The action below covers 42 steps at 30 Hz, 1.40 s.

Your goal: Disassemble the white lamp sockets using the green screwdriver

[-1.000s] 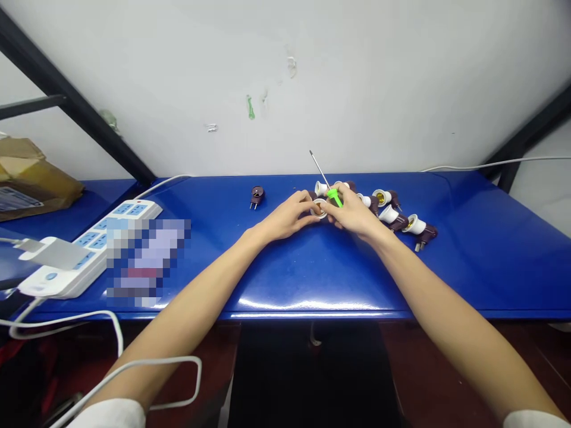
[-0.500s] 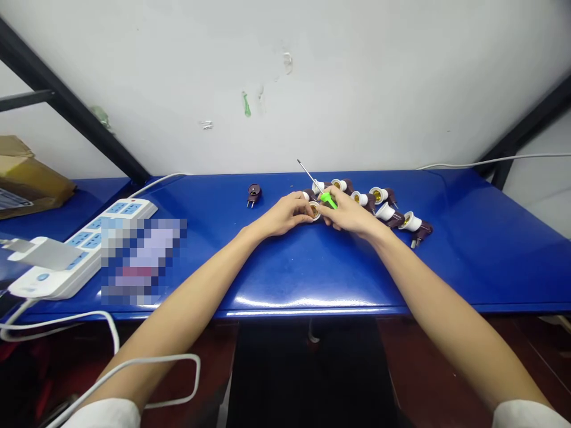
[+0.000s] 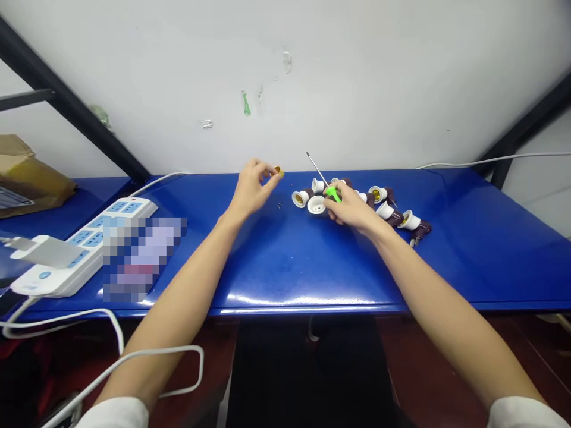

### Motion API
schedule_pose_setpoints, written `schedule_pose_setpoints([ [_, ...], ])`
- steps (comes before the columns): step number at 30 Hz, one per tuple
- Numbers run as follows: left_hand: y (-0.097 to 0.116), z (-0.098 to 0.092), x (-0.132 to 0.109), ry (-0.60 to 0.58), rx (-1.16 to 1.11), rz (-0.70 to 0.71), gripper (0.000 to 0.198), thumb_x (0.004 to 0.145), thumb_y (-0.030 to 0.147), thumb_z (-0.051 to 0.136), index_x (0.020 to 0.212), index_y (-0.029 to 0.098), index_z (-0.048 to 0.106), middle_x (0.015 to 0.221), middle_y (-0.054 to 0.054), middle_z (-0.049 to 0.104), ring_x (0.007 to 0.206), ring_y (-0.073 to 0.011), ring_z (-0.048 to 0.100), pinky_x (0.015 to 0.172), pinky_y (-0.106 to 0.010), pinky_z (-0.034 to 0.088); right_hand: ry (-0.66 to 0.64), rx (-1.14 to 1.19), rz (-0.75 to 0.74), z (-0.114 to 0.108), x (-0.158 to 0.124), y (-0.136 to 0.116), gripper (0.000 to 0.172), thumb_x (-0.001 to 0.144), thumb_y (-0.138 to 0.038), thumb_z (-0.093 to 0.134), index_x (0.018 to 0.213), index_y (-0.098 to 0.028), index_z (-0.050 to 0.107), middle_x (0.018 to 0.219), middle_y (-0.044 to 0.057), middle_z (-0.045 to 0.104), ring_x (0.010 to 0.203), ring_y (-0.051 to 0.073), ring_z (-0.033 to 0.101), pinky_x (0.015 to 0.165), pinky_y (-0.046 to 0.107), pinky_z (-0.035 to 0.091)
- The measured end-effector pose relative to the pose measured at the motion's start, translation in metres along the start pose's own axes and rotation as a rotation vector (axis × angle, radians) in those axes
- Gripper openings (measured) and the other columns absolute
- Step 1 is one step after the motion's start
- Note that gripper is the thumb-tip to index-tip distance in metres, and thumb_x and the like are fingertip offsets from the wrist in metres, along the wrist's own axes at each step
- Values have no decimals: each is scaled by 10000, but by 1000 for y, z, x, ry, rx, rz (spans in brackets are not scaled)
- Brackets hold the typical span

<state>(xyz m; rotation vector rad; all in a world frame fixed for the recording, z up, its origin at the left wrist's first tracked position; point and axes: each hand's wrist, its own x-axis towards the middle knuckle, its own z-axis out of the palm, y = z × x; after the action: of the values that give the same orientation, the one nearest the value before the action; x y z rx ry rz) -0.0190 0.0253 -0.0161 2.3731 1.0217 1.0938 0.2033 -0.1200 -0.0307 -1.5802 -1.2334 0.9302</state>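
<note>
Lifted away from the cluster, the left hand [image 3: 252, 189] now hovers over the blue table [image 3: 491, 249], its fingertips pinched on a small brass piece [image 3: 278, 172], though it is too small to identify surely. Tiny dark bits [image 3: 279, 205] lie below it. The right hand [image 3: 352, 208] stays closed around a green-handled screwdriver [image 3: 332, 194], shaft pointing up, beside a white round cover [image 3: 316, 205], a brown-and-white lamp holder [image 3: 300, 198], and more holders [image 3: 409, 221] further right.
</note>
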Motion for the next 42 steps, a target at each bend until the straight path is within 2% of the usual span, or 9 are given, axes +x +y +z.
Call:
schedule_pose_setpoints([
  [6,-22,6,-2,-189,244,-38,103,820,221,814,913,212,770,917,-82,598,1055,-318,589,1029,-480,479,-29,31,-8,2,1,4,231,905,-203,678,1013,-276,486,573,-87,543,434,128,469,406,216,343],
  [10,0,6,-9,-200,86,65,361,917,374,780,1255,251,741,1080,-82,664,1133,-289,599,1061,-448,481,-29,69,-29,2,1,3,260,911,-234,720,1002,-280,481,585,-89,537,428,117,460,397,208,337],
  [12,15,9,-15,-290,-8,164,453,916,444,799,1327,270,721,1183,-88,691,1180,-279,606,1072,-429,487,-39,92,-39,3,0,2,260,917,-254,722,1018,-280,484,585,-91,534,431,117,459,395,204,333],
  [17,34,23,-29,-453,-77,321,516,902,473,823,1358,255,720,1326,-110,722,1210,-286,622,1136,-469,445,-78,110,-37,6,-2,-1,255,920,-298,724,1050,-268,507,568,-87,542,451,128,480,416,212,344],
  [22,30,24,-27,-449,-59,306,399,935,444,774,1281,247,747,1227,-90,774,1077,-256,637,1048,-439,471,-103,146,-78,7,-2,0,327,903,-410,778,1039,-269,516,580,-84,549,460,124,478,420,219,350],
  [25,26,14,-20,-327,-35,229,382,902,402,799,1241,231,759,1197,-83,770,1107,-257,634,1054,-411,475,-54,170,-57,6,-2,-1,351,902,-429,783,1008,-266,490,605,-86,550,457,110,467,409,212,344],
  [29,10,-7,-5,51,39,14,370,903,335,771,1247,202,742,1206,-91,732,1127,-254,618,1064,-389,477,6,183,-35,4,-1,-3,324,919,-400,759,992,-265,474,594,-90,531,453,107,467,400,203,335],
  [32,-10,-19,3,227,157,-164,394,924,328,707,1286,172,728,1248,-122,719,1191,-273,601,1113,-401,460,0,181,-31,4,-1,-4,316,915,-395,754,992,-263,478,601,-91,532,453,103,467,396,201,336],
  [42,-40,-26,0,-56,415,-601,436,942,442,610,1250,177,771,1389,-204,715,1424,-453,513,1153,-567,440,-14,175,-35,4,-1,0,370,878,-455,770,997,-261,479,580,-94,537,439,98,464,397,196,340],
])
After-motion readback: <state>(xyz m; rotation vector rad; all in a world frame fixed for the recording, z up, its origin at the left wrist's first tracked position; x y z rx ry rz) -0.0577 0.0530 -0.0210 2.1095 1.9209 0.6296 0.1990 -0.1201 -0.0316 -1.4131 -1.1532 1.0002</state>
